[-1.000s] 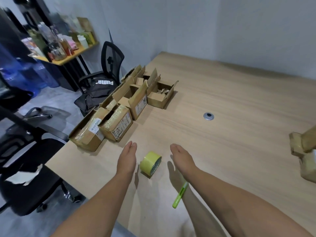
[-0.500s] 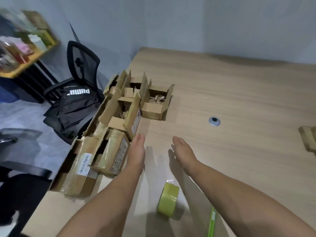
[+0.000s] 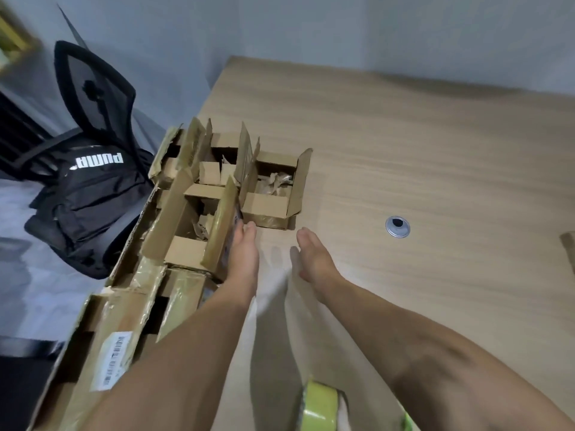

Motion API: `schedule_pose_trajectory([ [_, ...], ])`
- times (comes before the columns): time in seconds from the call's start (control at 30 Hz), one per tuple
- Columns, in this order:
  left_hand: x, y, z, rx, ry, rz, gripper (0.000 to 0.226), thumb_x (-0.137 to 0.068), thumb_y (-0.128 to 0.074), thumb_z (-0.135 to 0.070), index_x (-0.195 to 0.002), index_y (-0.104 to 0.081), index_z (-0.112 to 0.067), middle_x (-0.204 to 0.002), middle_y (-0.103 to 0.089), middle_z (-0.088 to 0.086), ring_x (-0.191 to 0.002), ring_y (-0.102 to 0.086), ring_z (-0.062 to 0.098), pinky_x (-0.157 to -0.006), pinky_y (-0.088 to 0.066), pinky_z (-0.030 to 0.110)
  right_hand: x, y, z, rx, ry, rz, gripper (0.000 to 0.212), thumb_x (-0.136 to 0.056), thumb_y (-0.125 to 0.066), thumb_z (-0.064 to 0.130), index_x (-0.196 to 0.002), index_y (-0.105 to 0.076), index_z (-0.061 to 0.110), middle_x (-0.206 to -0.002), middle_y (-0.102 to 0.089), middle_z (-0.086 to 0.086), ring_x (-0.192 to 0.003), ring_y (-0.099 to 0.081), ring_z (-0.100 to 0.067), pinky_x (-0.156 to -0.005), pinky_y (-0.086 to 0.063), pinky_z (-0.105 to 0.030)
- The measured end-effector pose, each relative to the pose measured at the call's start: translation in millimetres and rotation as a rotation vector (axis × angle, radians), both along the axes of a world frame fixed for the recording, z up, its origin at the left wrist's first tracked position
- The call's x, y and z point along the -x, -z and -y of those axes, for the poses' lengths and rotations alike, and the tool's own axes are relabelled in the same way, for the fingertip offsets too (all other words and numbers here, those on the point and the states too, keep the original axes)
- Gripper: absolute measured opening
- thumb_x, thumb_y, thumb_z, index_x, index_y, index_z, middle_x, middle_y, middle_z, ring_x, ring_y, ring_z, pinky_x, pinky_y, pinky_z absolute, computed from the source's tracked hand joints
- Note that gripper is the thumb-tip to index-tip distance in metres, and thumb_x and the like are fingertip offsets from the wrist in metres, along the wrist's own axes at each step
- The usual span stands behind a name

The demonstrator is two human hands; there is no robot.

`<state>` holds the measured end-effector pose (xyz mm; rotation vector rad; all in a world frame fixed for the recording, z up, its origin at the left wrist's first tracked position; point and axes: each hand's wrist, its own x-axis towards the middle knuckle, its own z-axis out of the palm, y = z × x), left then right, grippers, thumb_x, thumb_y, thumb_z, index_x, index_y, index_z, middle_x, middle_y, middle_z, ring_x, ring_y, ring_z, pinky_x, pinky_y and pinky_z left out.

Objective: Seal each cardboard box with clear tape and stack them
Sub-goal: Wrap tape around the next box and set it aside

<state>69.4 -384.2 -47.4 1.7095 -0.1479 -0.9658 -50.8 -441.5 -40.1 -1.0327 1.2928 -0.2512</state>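
Several cardboard boxes stand in a row along the table's left edge. The small far one is open with crumpled paper inside. A taller open box stands nearer, its flaps up. My left hand reaches forward with straight fingers, and its fingertips touch the right side of that taller box. My right hand hovers flat over the bare table, just right of the boxes, holding nothing. A roll of yellowish tape stands on edge near the bottom, between my forearms.
Taped, closed boxes lie at the near left, partly under my left arm. A black office chair with a black bag stands off the table's left edge. A metal cable grommet sits in the wooden table. A green object peeks out at the bottom.
Both hands have moved forward, away from the tape roll and toward the open boxes. The left fingertips now touch the taller box. The view has tilted toward the boxes.
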Motion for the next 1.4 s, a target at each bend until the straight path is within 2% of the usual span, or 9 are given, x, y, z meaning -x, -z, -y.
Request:
schedule_pose_trajectory([
  [0.17,-19.8,37.9,21.3,0.015,0.0,-0.029,0.076,-0.074,-0.048,-0.076,-0.146,-0.03,-0.056,-0.157,-0.038,-0.014,-0.146,-0.032,0.016,-0.121,-0.022,0.05,-22.4,7.6,19.1,0.052,0.026,0.078,0.058,-0.086,-0.041,0.059,-0.143,-0.042,0.051,-0.118,-0.058,0.017,-0.102,-0.052,-0.006,-0.096,-0.037,-0.028],
  [0.33,-13.3,23.1,28.2,0.037,-0.05,-0.042,0.077,-0.078,-0.049,-0.068,-0.149,-0.032,-0.045,-0.151,-0.046,-0.007,-0.138,-0.043,0.017,-0.118,-0.032,0.046,-33.9,7.9,26.1,0.075,0.057,0.137,0.02,-0.1,-0.043,0.034,-0.112,-0.059,0.036,-0.106,-0.063,0.02,-0.105,-0.054,-0.002,-0.108,-0.045,-0.045],
  [0.53,-3.2,16.5,29.6,0.083,-0.074,-0.048,0.078,-0.076,-0.047,-0.066,-0.148,-0.036,-0.037,-0.145,-0.051,-0.004,-0.135,-0.046,0.017,-0.117,-0.034,0.045,-26.8,5.4,19.2,0.108,0.009,0.158,0.041,-0.099,-0.044,0.03,-0.135,-0.051,0.047,-0.121,-0.06,0.029,-0.117,-0.053,-0.001,-0.111,-0.042,-0.044],
  [0.63,8.0,14.3,23.1,0.094,-0.046,-0.053,0.067,-0.075,-0.048,-0.068,-0.135,-0.046,-0.039,-0.138,-0.056,-0.005,-0.132,-0.05,0.016,-0.116,-0.036,0.044,-15.1,2.0,17.2,0.093,0.043,0.155,0.041,-0.097,-0.045,0.024,-0.129,-0.055,0.048,-0.106,-0.064,0.034,-0.106,-0.057,-0.002,-0.109,-0.044,-0.041],
  [0.8,40.7,12.5,6.2,0.077,-0.043,-0.065,0.062,-0.072,-0.046,-0.071,-0.124,-0.054,-0.038,-0.128,-0.062,-0.006,-0.126,-0.053,0.014,-0.116,-0.035,0.045,22.9,-7.8,0.4,0.062,0.086,0.109,0.044,-0.096,-0.042,0.016,-0.127,-0.057,0.045,-0.067,-0.06,0.03,-0.073,-0.048,-0.01,-0.071,-0.043,-0.024],
  [0.9,63.7,14.0,-7.9,0.058,-0.036,-0.081,0.035,-0.08,-0.043,-0.065,-0.108,-0.055,-0.047,-0.121,-0.062,-0.013,-0.122,-0.053,0.01,-0.114,-0.036,0.043,49.1,-9.9,-13.9,0.063,0.096,0.12,0.044,-0.099,-0.041,0.014,-0.13,-0.055,0.042,-0.072,-0.063,0.035,-0.075,-0.048,-0.007,-0.071,-0.041,-0.023],
  [1.07,106.7,12.1,-32.4,0.07,-0.037,-0.092,0.034,-0.094,-0.041,-0.058,-0.119,-0.051,-0.038,-0.113,-0.061,-0.014,-0.112,-0.057,0.008,-0.109,-0.043,0.039,98.2,-17.7,-44.3,0.11,0.102,0.161,0.04,-0.099,-0.045,0.018,-0.127,-0.058,0.044,-0.077,-0.064,0.032,-0.07,-0.048,-0.003,-0.067,-0.04,-0.022],
  [1.2,144.7,-2.1,-46.8,0.083,-0.058,-0.136,0.044,-0.088,-0.042,-0.059,-0.114,-0.057,-0.026,-0.101,-0.063,-0.002,-0.081,-0.055,0.012,-0.068,-0.041,0.033,139.4,-23.2,-62.0,0.125,0.114,0.189,0.043,-0.097,-0.047,0.015,-0.126,-0.06,0.044,-0.096,-0.069,0.02,-0.066,-0.053,0.0,-0.063,-0.04,-0.022],
  [1.4,209.5,-14.8,-66.7,0.005,-0.057,-0.158,0.049,-0.072,-0.041,-0.066,-0.096,-0.059,-0.026,-0.109,-0.071,0.008,-0.103,-0.066,0.025,-0.068,-0.038,0.036,209.4,-32.8,-86.4,0.086,0.108,0.182,0.045,-0.094,-0.046,0.023,-0.124,-0.056,0.054,-0.115,-0.069,0.015,-0.093,-0.055,-0.013,-0.073,-0.042,-0.032],
])
